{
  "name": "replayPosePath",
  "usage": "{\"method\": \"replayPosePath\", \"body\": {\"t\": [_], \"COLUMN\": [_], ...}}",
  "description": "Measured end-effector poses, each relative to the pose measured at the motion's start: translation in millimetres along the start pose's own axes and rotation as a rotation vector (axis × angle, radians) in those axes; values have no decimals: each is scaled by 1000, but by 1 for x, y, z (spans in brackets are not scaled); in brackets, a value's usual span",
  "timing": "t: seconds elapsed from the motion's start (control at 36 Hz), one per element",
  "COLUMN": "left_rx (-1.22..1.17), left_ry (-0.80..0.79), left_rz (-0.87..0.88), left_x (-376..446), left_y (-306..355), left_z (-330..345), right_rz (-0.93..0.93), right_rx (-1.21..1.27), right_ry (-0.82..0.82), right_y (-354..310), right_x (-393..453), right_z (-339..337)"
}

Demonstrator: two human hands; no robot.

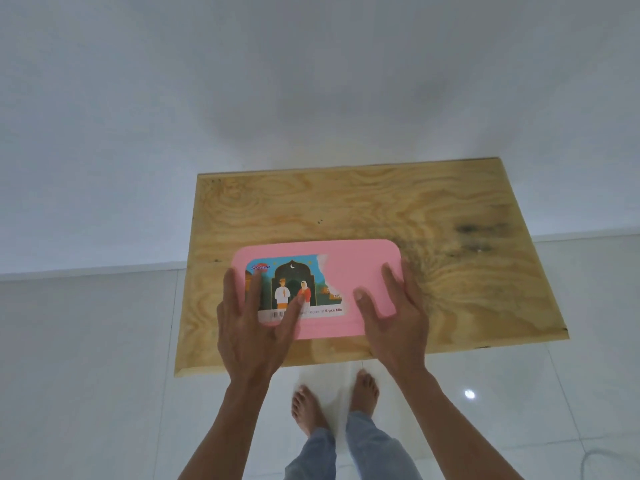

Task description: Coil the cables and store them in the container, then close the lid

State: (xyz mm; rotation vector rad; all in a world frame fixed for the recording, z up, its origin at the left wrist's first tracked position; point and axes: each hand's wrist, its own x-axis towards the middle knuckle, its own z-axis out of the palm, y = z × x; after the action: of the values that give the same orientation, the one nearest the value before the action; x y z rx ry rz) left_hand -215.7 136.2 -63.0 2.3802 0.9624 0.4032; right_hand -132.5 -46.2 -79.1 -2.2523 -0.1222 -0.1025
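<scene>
Head view: a pink lid [346, 271] is being pressed from above by two bare hands, and it is lying flat near the front edge of a plywood tabletop [381, 202]. The left hand [254, 327] is being laid over the lid's left end, its fingers straight and slightly spread; the index and middle fingertips are being rested on a torn printed label [294, 289] stuck to the lid, while the outermost finger is being held along the lid's left edge. The right hand [393, 313] is being placed over the lid's right end, fingers straight and apart, with the thumb lying flat on the pink surface near the label's torn edge and the outer fingers reaching the right rim. Nothing is being gripped or pinched by either hand; both palms are being kept flat, at the lid's near corners. The container beneath the lid is being hidden entirely, so whether the lid is fully seated cannot be told, and no cables are being shown.

Counted: one lid, one label, one tabletop, two hands. Two bare feet [332, 403] and the cuffs of blue jeans [346, 452] are being seen below the table's front edge, on a glossy white tiled floor [86, 375], with a pale wall [207, 98] behind.
</scene>
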Motion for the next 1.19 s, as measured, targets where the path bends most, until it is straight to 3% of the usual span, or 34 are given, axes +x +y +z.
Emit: {"method": "replayPosePath", "body": {"t": [0.17, 0.81, 1.19], "left_rx": [-9, -10, 78], "left_ry": [-6, 37, 14], "left_rz": [-46, 78, 46], "left_x": [18, 170, 188], "left_y": [7, 57, 56], "left_z": [-1, 46, 71], "right_rz": [75, -10, -62], "right_rx": [24, 65, -15], "right_ry": [-21, -67, -36], "right_y": [-2, -25, -15], "right_x": [10, 179, 198], "right_z": [3, 39, 57]}}
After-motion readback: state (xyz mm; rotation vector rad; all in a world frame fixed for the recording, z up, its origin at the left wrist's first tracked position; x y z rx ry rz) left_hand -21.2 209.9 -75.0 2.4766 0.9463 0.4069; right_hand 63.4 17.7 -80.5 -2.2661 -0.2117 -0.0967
